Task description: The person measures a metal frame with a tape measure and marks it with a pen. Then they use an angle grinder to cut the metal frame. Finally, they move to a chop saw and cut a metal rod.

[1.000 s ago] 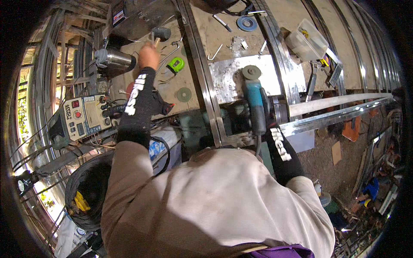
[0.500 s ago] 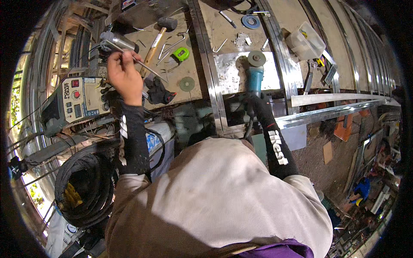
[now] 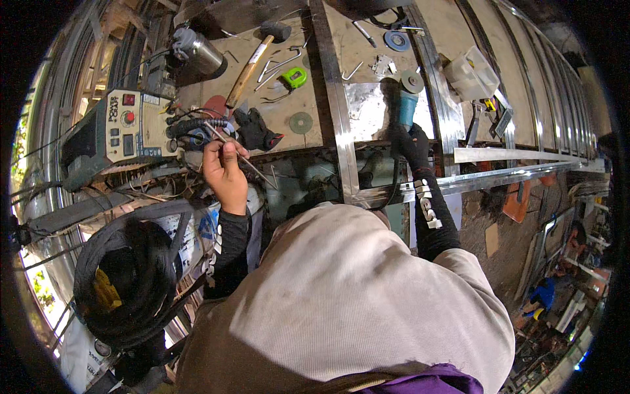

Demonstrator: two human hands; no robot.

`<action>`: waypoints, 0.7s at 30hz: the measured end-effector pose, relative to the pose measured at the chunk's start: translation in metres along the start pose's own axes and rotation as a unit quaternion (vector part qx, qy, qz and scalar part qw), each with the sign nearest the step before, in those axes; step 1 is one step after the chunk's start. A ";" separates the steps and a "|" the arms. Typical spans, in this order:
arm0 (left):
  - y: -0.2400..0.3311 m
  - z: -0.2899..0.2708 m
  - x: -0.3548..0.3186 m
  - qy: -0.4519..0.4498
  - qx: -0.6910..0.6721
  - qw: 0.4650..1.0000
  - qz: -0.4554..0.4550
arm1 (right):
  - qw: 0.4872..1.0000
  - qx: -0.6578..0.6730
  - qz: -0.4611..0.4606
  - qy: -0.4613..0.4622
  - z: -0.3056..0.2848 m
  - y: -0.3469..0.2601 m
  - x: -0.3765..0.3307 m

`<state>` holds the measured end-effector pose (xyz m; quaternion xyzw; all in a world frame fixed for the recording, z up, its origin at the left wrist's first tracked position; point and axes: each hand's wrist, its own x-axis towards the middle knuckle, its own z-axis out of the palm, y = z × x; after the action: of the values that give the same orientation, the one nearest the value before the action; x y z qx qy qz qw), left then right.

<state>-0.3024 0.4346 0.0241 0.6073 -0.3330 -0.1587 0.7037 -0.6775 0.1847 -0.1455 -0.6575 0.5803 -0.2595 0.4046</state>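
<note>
My left hand (image 3: 225, 172) is bare and holds a thin metal rod (image 3: 252, 166) that slants down to the right, just in front of a grey welding machine (image 3: 125, 128). My right hand (image 3: 410, 146), in a black glove, grips the body of a blue angle grinder (image 3: 407, 105) that stands over a shiny steel plate (image 3: 367, 111). A black glove (image 3: 257, 131) lies on the wooden bench top (image 3: 282, 65) close to my left hand.
On the bench lie a wooden-handled hammer (image 3: 252, 56), a green tape measure (image 3: 295, 77), grinding discs (image 3: 300, 122) and a steel flask (image 3: 197, 54). Steel bars (image 3: 525, 164) run off to the right. A black cable coil (image 3: 128, 276) sits lower left. A white plastic box (image 3: 471, 73) stands far right.
My left hand drew back from the far bench toward me, now holding the thin rod. My right hand stayed on the grinder.
</note>
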 end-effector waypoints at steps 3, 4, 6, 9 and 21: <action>0.000 -0.004 -0.007 0.028 -0.034 0.999 -0.026 | 0.996 -0.074 -0.047 0.033 0.004 0.009 -0.001; 0.001 -0.004 -0.009 0.032 -0.034 0.999 -0.022 | 0.997 -0.050 -0.059 0.019 0.004 0.011 -0.002; 0.003 -0.006 -0.013 0.040 -0.025 0.999 -0.013 | 0.995 -0.068 -0.068 0.015 0.006 0.011 -0.002; 0.004 -0.009 -0.017 0.052 -0.019 0.998 -0.026 | 0.998 -0.017 -0.056 -0.014 0.009 0.004 -0.002; -0.008 -0.017 -0.026 0.065 -0.045 0.994 -0.072 | 0.990 -0.004 -0.137 0.014 0.009 0.003 -0.008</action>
<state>-0.3086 0.4621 0.0089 0.6060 -0.2346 -0.1842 0.7374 -0.6732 0.1945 -0.1524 -0.7285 0.4917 -0.3196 0.3542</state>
